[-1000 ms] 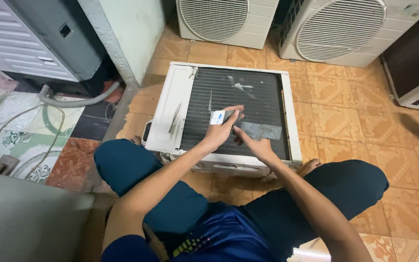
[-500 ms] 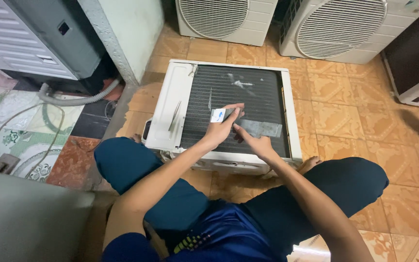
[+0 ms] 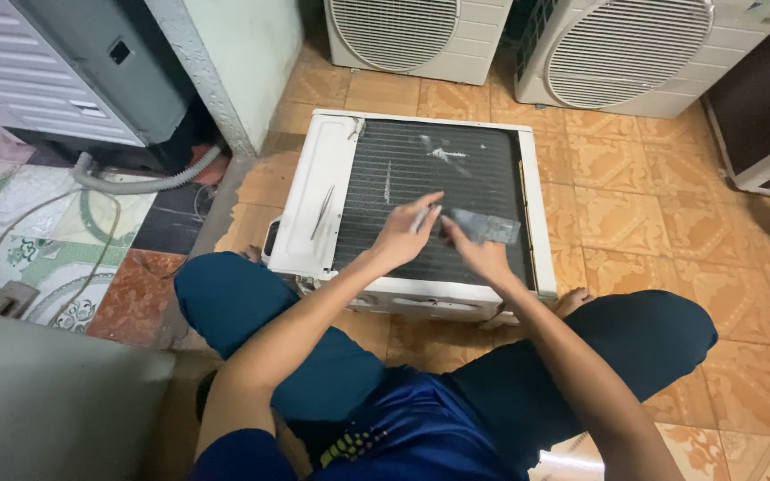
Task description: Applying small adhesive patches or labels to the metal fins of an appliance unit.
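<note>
A grey rectangular label (image 3: 488, 225) lies on the dark fin grille at about three o'clock of its centre. A pale sticker (image 3: 764, 9) sits on the white fan casing, at one o'clock.

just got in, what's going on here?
A person sits cross-legged on the tiled floor with an air conditioner unit lying flat in front of them, its dark fin coil facing up. The left hand holds a small tool against the fins; the right hand rests on the coil beside it. Two more units stand behind.
</note>
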